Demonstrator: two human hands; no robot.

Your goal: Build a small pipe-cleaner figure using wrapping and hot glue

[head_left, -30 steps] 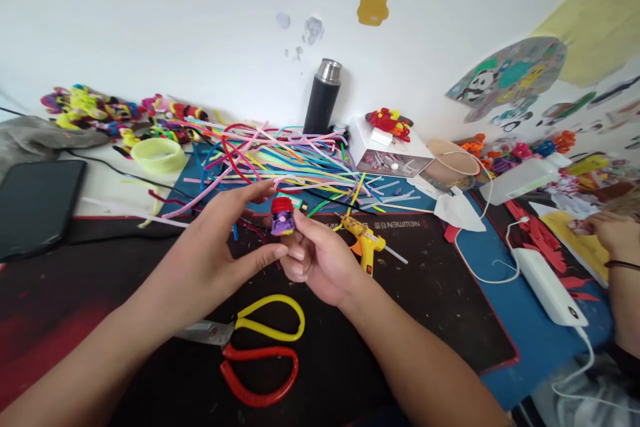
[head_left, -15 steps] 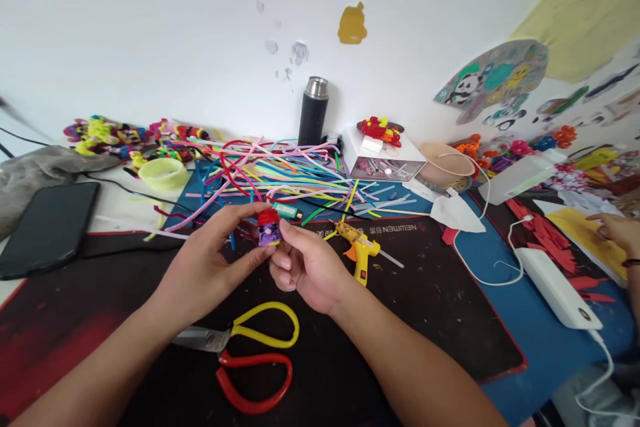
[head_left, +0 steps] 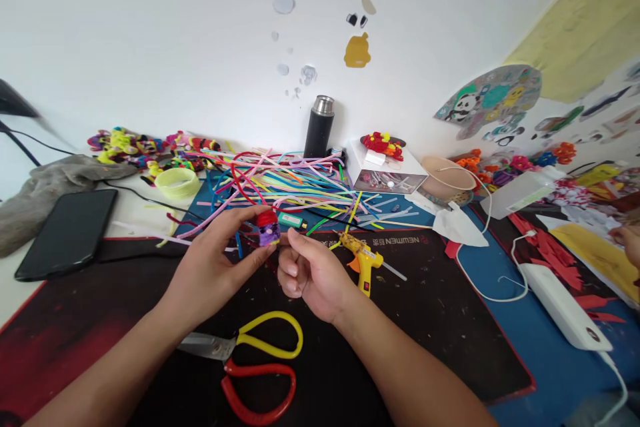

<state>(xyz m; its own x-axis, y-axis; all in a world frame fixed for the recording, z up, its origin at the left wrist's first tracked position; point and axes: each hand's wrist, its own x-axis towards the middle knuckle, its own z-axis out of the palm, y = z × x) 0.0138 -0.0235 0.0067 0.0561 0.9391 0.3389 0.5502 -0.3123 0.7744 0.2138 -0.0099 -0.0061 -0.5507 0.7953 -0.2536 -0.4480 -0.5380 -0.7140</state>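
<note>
Between the thumb and fingers of my left hand (head_left: 213,260) is a small purple figure (head_left: 269,232) with a red top and a bit of yellow at its base. My right hand (head_left: 314,273) is just right of the figure, its fingers curled and the thumb over them; whether something small is in them is hidden. Below the hands, scissors (head_left: 270,335) with one yellow and one red handle lie on the black mat (head_left: 430,320). A yellow glue gun (head_left: 367,263) with a clear stick rests to the right of my right hand.
Behind the hands lies a pile of coloured pipe cleaners (head_left: 285,177). A black flask (head_left: 320,127) and a white box (head_left: 385,167) stand by the wall. A phone (head_left: 67,233) is at left, a white power bank (head_left: 565,307) at right, near another person's hand (head_left: 627,243).
My right thumb has come away from the figure, leaving it in my left hand. The camera view has tilted up slightly, and the other person's hand has shifted at the right edge.
</note>
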